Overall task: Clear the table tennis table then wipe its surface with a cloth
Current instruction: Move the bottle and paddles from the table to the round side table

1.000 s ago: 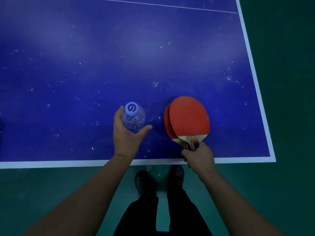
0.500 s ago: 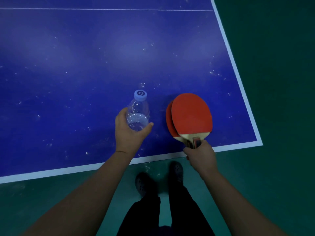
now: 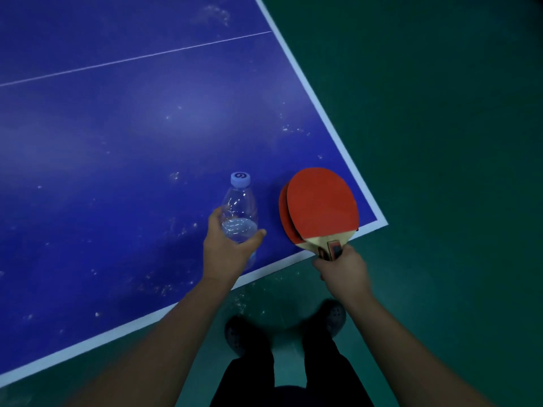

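Fingers of the left hand (image 3: 227,254) curl round the lower body of a clear plastic bottle (image 3: 239,212), the thumb pressed against its right side, near the middle of the frame. That bottle tilts away from the person, its pale blue cap (image 3: 240,179) pointing toward the upper part of the frame, and a little water shows inside it. Whether its base touches the surface cannot be told. Just right of it, the right hand (image 3: 343,270) grips the handles of two red paddles (image 3: 320,205) stacked one over the other, fingers wrapped tight on the wood; the upper blade covers most of the lower one, which peeps out along the left edge. Both blades lie over the near right corner of the blue worktop (image 3: 117,157), close to its white border line. White specks and dusty smears dot the blue surface, thickest near the bottle and along the right edge. A thin white line crosses the upper left of the frame. Green floor (image 3: 440,142) fills the right side, and at bottom centre stand the person's dark trousers and two dark shoes (image 3: 335,315).
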`<state>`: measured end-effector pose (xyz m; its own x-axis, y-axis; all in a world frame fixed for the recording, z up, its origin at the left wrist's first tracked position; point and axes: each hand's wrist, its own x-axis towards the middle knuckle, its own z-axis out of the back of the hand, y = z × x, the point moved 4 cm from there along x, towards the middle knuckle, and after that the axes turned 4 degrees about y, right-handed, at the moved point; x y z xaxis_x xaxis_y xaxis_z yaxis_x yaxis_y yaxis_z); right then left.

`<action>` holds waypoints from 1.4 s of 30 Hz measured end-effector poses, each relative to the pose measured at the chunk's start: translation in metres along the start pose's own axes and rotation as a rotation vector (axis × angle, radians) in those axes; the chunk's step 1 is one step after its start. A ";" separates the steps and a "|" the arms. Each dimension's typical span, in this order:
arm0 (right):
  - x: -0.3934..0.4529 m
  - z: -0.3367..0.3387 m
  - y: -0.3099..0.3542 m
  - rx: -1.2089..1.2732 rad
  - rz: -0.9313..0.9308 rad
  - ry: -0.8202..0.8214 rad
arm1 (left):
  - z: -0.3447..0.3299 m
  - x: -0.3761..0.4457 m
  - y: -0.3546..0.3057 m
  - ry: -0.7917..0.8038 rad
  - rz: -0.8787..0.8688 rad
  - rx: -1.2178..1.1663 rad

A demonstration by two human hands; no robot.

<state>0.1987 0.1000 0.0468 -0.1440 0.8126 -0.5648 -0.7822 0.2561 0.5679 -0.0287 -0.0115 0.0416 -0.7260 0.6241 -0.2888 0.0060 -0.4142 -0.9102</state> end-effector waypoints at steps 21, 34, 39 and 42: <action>0.113 0.338 -0.183 0.298 -0.180 -0.206 | -0.419 -0.035 -0.175 0.384 -0.161 0.114; 0.275 0.498 -0.212 0.386 -0.357 -0.339 | -0.640 0.091 -0.256 0.497 -0.152 0.168; 0.368 0.571 -0.192 0.345 -0.418 -0.340 | -0.744 0.172 -0.302 0.555 -0.131 0.207; 0.420 0.623 -0.177 0.338 -0.426 -0.361 | -0.811 0.208 -0.347 0.590 -0.156 0.180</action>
<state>0.6546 0.7220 0.0824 0.3950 0.7134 -0.5788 -0.4840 0.6971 0.5289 0.3755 0.7996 0.0570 -0.2072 0.9249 -0.3188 -0.2224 -0.3618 -0.9053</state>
